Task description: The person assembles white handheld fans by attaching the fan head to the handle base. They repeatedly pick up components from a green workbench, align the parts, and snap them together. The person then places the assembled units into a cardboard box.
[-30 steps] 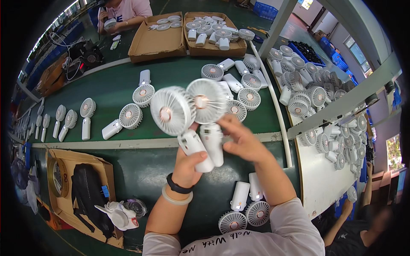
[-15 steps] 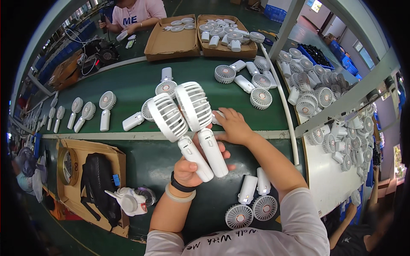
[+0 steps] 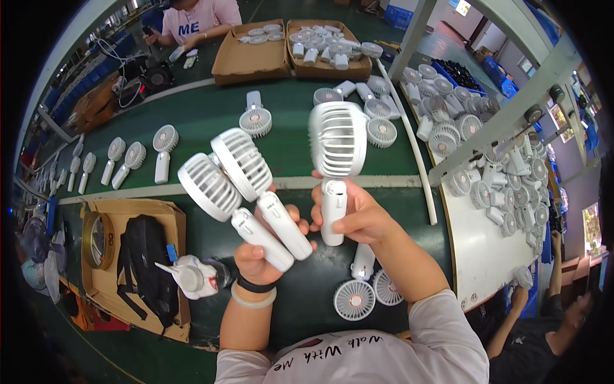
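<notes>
My left hand [image 3: 257,265] is closed round the handles of two white handheld fans, one fan head [image 3: 242,164] overlapping the other [image 3: 208,191]. Its fingers wrap the grips from below. Close to its right, my right hand [image 3: 366,214] grips a third white handheld fan [image 3: 339,142] upright by its handle, thumb across the front. That fan's head is slightly blurred. Below my right forearm, two more fans lie on the dark green table, a nearer one [image 3: 354,299] and one partly covered by my arm [image 3: 387,288]. Beyond my hands, another fan [image 3: 256,121] rests on the green belt.
Several fans stand along the belt's left; others lie behind my right hand. A white tube [image 3: 412,153] borders the right, before a heaped side table [image 3: 476,269]. Cardboard trays [image 3: 249,73] sit at the back. A carton with a black bag [image 3: 150,269] and white bottle [image 3: 193,279] are left.
My right hand has come back from the belt and now holds a fan raised upright. My left hand has shifted left and a little down with its two fans, which tilt further left.
</notes>
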The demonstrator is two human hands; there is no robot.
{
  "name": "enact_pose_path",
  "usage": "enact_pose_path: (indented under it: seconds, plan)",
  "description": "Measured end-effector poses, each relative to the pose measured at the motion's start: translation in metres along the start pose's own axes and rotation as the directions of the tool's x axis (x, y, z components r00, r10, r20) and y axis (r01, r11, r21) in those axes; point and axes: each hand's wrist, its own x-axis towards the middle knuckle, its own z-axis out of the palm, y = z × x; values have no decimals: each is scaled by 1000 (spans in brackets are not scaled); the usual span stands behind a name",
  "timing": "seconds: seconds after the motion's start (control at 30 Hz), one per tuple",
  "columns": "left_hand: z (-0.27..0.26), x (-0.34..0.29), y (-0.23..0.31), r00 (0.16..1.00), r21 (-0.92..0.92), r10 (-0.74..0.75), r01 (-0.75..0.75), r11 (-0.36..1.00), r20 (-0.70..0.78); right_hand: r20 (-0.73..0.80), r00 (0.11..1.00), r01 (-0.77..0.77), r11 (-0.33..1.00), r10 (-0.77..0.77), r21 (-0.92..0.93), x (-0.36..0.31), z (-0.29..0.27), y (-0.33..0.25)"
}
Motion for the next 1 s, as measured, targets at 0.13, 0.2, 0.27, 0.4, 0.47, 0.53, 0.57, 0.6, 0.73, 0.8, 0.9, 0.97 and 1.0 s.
enact_pose_path:
  seconds: [0.13,0.2,0.27,0.4,0.47,0.53,0.57,0.6,0.73,0.8,0.9,0.97,1.0]
  plan:
    - [0,-12,-1,998,115,14,-7,993,-54,-207,978,-67,986,34,-154,-16,15,-6]
    - [1,-18,-2,997,168,33,-20,986,-75,-262,964,-93,981,46,-171,-22,14,-2]
    - [3,-22,-4,995,177,62,-47,983,-77,-274,962,-71,971,6,-227,-27,13,4]
    - [3,-29,-5,997,192,40,-26,981,-73,-321,945,-18,969,-64,-247,-26,21,11]
    - [3,-32,-6,997,187,20,-7,982,-70,-319,940,18,948,-125,-317,-25,18,16]
    - [4,-33,-7,998,189,-1,14,982,-70,-319,935,41,940,-156,-339,-26,15,20]
    - [4,-33,-8,997,190,-11,24,982,-70,-323,933,45,945,-156,-325,-26,13,22]
    - [4,-34,-9,997,190,-13,28,981,-77,-326,933,50,949,-155,-311,-27,13,22]
    - [2,-36,-14,996,225,-33,50,973,-80,-353,929,-13,946,-108,-324,-28,12,17]
    - [-1,-36,-17,996,248,-45,65,967,-83,-377,918,-1,948,-126,-318,-28,13,18]
    - [3,-35,-22,993,243,-50,74,967,-103,-361,918,29,935,-164,-352,-30,11,20]
    - [3,-34,-23,992,247,-62,87,965,-108,-357,917,38,931,-176,-362,-30,11,18]
    - [4,-33,-24,991,234,-68,94,968,-115,-356,917,41,930,-180,-365,-30,11,18]
